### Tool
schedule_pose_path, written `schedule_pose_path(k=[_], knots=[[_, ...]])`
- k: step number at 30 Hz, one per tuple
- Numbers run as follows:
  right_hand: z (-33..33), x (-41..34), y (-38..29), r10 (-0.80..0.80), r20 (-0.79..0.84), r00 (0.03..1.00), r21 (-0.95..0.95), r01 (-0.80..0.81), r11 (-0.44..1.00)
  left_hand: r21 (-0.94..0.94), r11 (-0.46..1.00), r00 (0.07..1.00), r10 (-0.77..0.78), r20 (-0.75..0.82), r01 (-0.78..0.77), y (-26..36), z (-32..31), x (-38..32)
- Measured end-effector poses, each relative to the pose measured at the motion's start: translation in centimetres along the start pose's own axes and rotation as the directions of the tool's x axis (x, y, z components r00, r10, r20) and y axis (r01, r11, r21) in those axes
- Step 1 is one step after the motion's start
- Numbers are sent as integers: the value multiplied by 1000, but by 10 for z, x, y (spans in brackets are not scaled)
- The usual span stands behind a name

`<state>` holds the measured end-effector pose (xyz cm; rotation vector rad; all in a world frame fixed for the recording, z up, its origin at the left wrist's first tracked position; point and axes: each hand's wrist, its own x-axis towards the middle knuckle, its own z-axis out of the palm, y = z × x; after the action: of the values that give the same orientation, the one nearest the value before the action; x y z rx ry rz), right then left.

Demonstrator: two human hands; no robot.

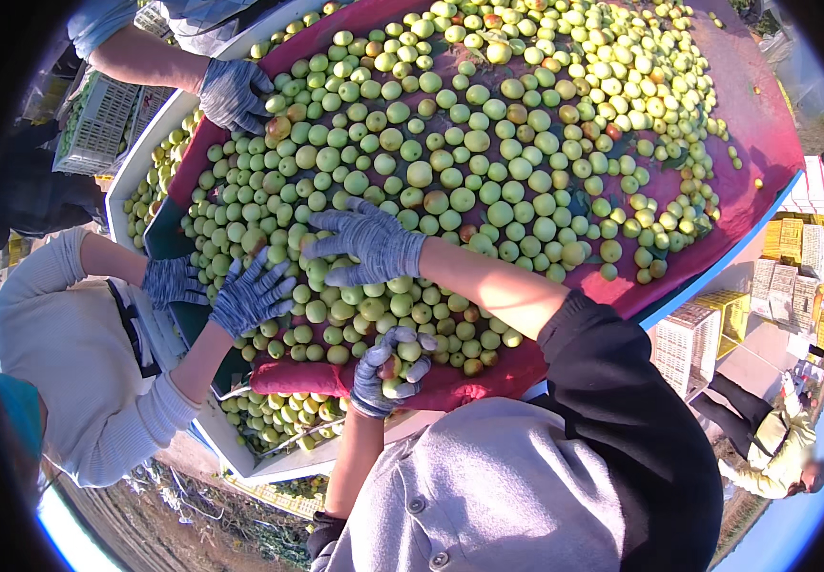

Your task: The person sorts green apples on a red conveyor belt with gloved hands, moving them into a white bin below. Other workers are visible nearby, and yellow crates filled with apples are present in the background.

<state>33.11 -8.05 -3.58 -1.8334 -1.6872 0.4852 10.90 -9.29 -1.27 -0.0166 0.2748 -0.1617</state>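
Small round green fruits (419, 174), which look like jujubes, some blushed brown or red, cover a sloping table lined with red cloth (748, 136). My left hand (375, 386), in a grey-blue striped knit glove, is palm up near the cloth's front edge. Its fingers curl around a few fruits (408, 351), one of them reddish brown. Farther in, my right hand (373, 244), gloved alike, rests palm down with spread fingers on top of the fruits. I see nothing gripped in it, though its palm side is hidden.
A co-worker's two gloved hands (251, 294) touch the fruits at left; another person's gloved hand (233, 96) is at upper left. A pale trough (251, 465) holding more fruits runs below the cloth edge. Crates (684, 350) and a person (777, 436) are at right.
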Motion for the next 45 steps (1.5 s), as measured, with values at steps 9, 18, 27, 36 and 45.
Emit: schedule_pose_path(k=[9,18,27,36,45], knots=[[-204,-190,173,388,-755,528,-443,-848,292,-20,999,996,-40,82,42,1,-3,1],[-68,-95,89,336,-527,781,-451,-591,668,-15,998,996,-60,71,61,2,-4,0],[26,-77,-31,264,-178,948,-331,-310,891,88,996,997,-26,79,19,2,-4,-1],[-132,-219,51,338,-641,689,-235,-596,768,375,926,999,-23,-46,39,-6,18,-27],[-164,-318,17,916,-186,357,-304,-907,292,284,928,877,-84,-474,242,-20,24,19]])
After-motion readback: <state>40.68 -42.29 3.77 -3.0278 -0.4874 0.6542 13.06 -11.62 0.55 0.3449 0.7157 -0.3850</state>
